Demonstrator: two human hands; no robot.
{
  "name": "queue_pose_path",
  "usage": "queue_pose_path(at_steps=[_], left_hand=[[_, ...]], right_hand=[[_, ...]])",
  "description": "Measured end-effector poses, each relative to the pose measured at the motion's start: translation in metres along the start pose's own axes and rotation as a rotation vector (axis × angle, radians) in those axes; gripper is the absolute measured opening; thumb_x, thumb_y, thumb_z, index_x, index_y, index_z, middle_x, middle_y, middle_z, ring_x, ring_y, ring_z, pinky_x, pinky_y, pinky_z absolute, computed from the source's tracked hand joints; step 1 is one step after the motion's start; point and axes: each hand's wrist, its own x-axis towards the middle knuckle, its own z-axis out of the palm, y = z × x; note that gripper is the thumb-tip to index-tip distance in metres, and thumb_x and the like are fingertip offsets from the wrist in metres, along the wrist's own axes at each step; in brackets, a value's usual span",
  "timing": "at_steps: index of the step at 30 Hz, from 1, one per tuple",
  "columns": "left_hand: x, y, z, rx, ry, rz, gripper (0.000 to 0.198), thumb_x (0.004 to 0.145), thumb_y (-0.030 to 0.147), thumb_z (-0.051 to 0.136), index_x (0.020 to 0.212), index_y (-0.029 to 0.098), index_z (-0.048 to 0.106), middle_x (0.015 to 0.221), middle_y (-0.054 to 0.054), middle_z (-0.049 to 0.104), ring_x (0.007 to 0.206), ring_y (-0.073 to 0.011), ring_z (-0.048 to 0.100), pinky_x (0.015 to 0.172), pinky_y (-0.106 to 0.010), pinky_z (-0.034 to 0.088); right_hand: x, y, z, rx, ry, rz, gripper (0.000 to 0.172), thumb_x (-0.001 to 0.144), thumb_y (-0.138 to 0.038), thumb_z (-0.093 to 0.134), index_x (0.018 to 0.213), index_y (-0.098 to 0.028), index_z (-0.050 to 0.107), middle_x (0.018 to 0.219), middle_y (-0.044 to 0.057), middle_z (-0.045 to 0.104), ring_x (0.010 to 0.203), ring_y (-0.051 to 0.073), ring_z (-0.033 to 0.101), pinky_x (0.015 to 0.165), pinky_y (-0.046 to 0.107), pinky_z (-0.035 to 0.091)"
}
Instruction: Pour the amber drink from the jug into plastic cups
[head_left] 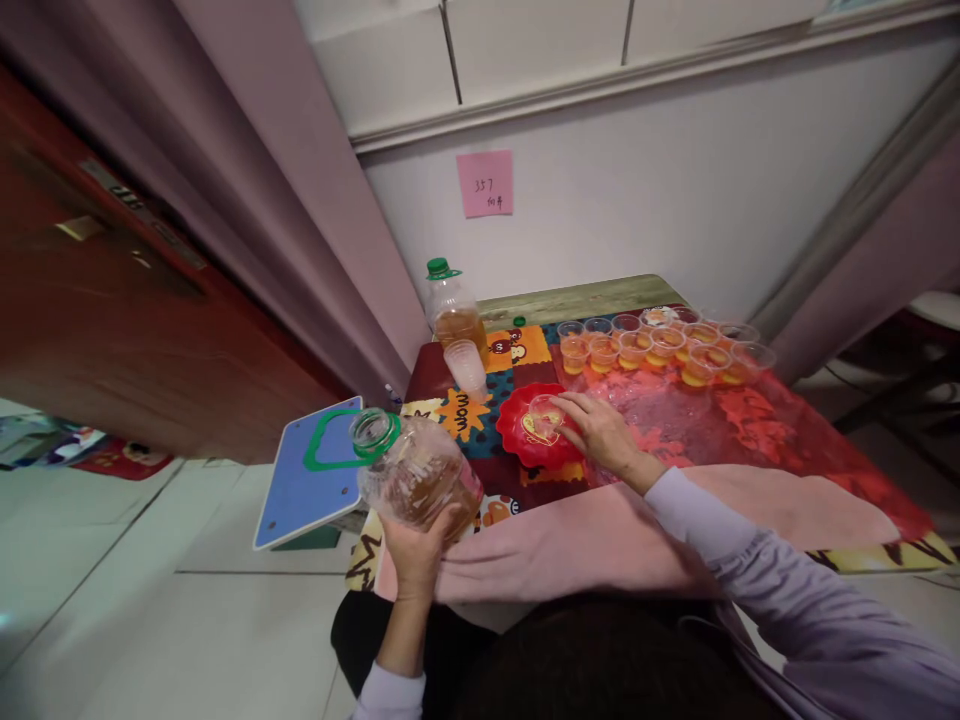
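Grips an uncapped jug (431, 475) left of the red bowl (510, 425), with fingers of the left hand (420, 545) curled round its side. Pinches a clear cup (545, 412) at the bowl between nearly closed fingers of the right hand (600, 428). Has a narrow strip of tablecloth (489, 455) between jug and bowl, with filled cups (667, 345) crowding the far edge, right of the bowl. Shows "357" on a pink note (484, 183) beyond the bowl, above writing too small to tell.

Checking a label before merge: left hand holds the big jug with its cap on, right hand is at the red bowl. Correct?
No, the cap is wrong: the head view shows the big jug in the left hand uncapped, its mouth open. The right hand is at the red bowl, as stated.
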Motion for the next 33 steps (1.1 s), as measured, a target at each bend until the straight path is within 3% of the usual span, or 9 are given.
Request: queue_pose_path(at_steps=[2, 5, 7, 10, 16, 24, 33], left_hand=[[0.009, 0.009, -0.002, 0.014, -0.021, -0.022, 0.103, 0.060, 0.065, 0.095, 0.142, 0.018, 0.055, 0.136, -0.020, 0.071, 0.128, -0.0383, 0.072, 0.117, -0.060, 0.055], [0.026, 0.027, -0.004, 0.090, -0.114, 0.006, 0.105, 0.056, 0.066, 0.096, 0.141, 0.018, 0.057, 0.131, -0.017, 0.074, 0.121, -0.0372, 0.074, 0.113, -0.059, 0.058], [0.037, 0.040, -0.003, 0.180, -0.176, 0.085, 0.106, 0.056, 0.067, 0.096, 0.142, 0.019, 0.058, 0.136, -0.018, 0.073, 0.125, -0.0384, 0.072, 0.114, -0.060, 0.057], [0.050, 0.060, 0.001, 0.339, -0.266, 0.226, 0.107, 0.058, 0.068, 0.093, 0.146, 0.019, 0.058, 0.145, -0.020, 0.070, 0.135, -0.0426, 0.068, 0.118, -0.063, 0.053], [0.056, 0.096, 0.005, 0.707, -0.437, 0.267, 0.097, 0.060, 0.049, 0.092, 0.146, 0.018, 0.059, 0.148, -0.023, 0.071, 0.139, -0.0449, 0.066, 0.120, -0.063, 0.050], [0.051, 0.135, 0.002, 1.000, -0.588, 0.261, 0.088, 0.070, 0.047, 0.088, 0.148, 0.020, 0.057, 0.146, -0.019, 0.072, 0.138, -0.0444, 0.065, 0.113, -0.058, 0.049], [0.055, 0.143, 0.007, 1.113, -0.598, 0.303, 0.086, 0.072, 0.045, 0.087, 0.148, 0.018, 0.055, 0.146, -0.019, 0.071, 0.133, -0.0423, 0.064, 0.109, -0.053, 0.047]], right_hand=[[-0.012, -0.002, -0.003, 0.139, 0.117, 0.133, 0.046, 0.107, -0.040, 0.062, 0.149, -0.023, 0.067, 0.144, 0.017, 0.074, 0.111, 0.030, 0.077, 0.098, 0.046, 0.062], [-0.035, -0.005, -0.005, 0.371, 0.236, 0.422, 0.050, 0.102, -0.050, 0.065, 0.143, -0.020, 0.069, 0.125, 0.015, 0.081, 0.081, 0.024, 0.075, 0.079, 0.041, 0.064], [-0.052, -0.005, -0.007, 0.473, 0.239, 0.572, 0.050, 0.099, -0.055, 0.065, 0.134, -0.019, 0.072, 0.108, 0.012, 0.084, 0.069, 0.022, 0.071, 0.067, 0.038, 0.061], [-0.075, -0.003, -0.008, 0.565, 0.220, 0.686, 0.047, 0.097, -0.057, 0.065, 0.121, -0.019, 0.077, 0.094, 0.010, 0.083, 0.064, 0.021, 0.069, 0.062, 0.035, 0.058], [-0.103, -0.004, 0.002, 0.639, 0.220, 0.732, 0.039, 0.096, -0.052, 0.064, 0.115, -0.021, 0.079, 0.092, 0.009, 0.086, 0.074, 0.025, 0.078, 0.068, 0.037, 0.063], [-0.105, -0.009, 0.004, 0.549, 0.189, 0.703, 0.035, 0.098, -0.051, 0.062, 0.110, -0.023, 0.079, 0.083, 0.006, 0.084, 0.066, 0.024, 0.076, 0.061, 0.036, 0.058], [-0.105, -0.008, 0.004, 0.522, 0.200, 0.681, 0.033, 0.097, -0.050, 0.063, 0.108, -0.024, 0.080, 0.084, 0.006, 0.084, 0.064, 0.024, 0.074, 0.060, 0.035, 0.057]])
